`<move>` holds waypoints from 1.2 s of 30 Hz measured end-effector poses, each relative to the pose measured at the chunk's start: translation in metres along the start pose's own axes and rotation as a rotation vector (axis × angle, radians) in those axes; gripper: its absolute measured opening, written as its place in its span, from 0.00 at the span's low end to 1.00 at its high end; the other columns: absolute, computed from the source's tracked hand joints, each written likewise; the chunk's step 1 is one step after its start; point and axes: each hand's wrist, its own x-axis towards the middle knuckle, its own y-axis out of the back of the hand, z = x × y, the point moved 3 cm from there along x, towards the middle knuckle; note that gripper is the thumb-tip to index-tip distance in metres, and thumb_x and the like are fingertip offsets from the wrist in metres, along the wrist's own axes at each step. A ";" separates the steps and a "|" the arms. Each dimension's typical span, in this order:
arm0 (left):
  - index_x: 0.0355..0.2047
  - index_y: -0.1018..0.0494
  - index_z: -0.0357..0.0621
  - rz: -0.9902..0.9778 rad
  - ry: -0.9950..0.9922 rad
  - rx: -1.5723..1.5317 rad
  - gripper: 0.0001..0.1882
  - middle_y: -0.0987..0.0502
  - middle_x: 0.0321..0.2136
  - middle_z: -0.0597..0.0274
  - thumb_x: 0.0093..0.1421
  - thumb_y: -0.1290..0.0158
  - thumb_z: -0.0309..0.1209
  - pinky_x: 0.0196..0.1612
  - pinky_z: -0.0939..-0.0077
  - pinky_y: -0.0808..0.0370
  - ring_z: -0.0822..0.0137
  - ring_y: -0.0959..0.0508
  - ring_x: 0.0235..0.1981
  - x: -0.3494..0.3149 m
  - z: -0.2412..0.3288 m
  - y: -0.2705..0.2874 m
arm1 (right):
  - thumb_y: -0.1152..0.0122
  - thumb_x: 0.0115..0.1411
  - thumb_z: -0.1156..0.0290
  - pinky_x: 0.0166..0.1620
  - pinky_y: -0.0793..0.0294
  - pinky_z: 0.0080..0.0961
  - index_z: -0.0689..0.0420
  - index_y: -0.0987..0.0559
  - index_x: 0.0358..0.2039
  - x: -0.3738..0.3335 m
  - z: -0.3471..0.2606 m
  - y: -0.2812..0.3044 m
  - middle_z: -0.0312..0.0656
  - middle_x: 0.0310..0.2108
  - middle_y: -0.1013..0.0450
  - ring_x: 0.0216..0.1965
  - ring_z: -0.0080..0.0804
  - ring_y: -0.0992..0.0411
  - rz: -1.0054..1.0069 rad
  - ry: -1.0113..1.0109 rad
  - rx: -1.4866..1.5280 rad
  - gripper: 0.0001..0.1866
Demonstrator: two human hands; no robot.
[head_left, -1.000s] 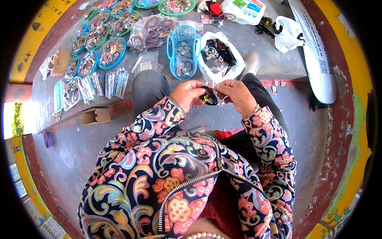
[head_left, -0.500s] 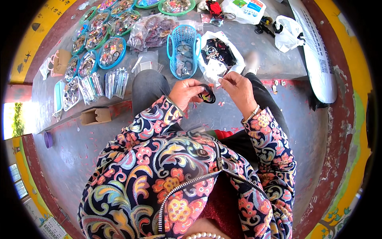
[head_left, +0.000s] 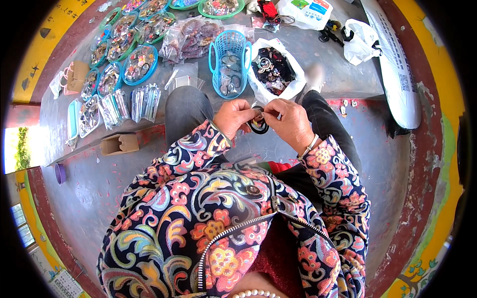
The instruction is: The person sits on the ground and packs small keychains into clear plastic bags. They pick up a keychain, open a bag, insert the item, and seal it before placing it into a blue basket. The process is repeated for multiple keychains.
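Observation:
Above my lap my left hand (head_left: 233, 118) is closed, its thumb and fingers pinching a bundle of black looped bands that look like hair ties (head_left: 259, 127). My right hand (head_left: 292, 123) meets it from the right, thumb and fingertips pressed together at the top of the loops. What its fingertips pinch is too small to make out. Small coloured bits show between the two hands. Just beyond them stands an open white plastic bag (head_left: 298, 85) filled with black and colourful small items. Left of that is a blue plastic basket (head_left: 228, 39) with looped items inside.
Round trays of trinkets (head_left: 140, 82) crowd the raised ledge at left, with packaged pens (head_left: 145, 103) in front. Clear bags (head_left: 191, 39) lie behind the basket. A cardboard box (head_left: 119, 144) and purple cup (head_left: 60, 174) stand lower left. Another white bag (head_left: 358, 42) sits at right.
My right hand has moved left and down to meet the loops in my left hand. The whitish piece that hung over the open bag no longer shows there.

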 end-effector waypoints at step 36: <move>0.26 0.32 0.39 0.031 -0.016 -0.005 0.09 0.26 0.22 0.63 0.57 0.50 0.32 0.22 0.83 0.26 0.73 0.25 0.20 -0.001 -0.008 -0.007 | 0.47 0.47 0.70 0.26 0.31 0.35 0.58 0.27 0.22 -0.003 0.002 -0.004 0.46 0.20 0.29 0.23 0.45 0.29 0.097 -0.027 -0.102 0.05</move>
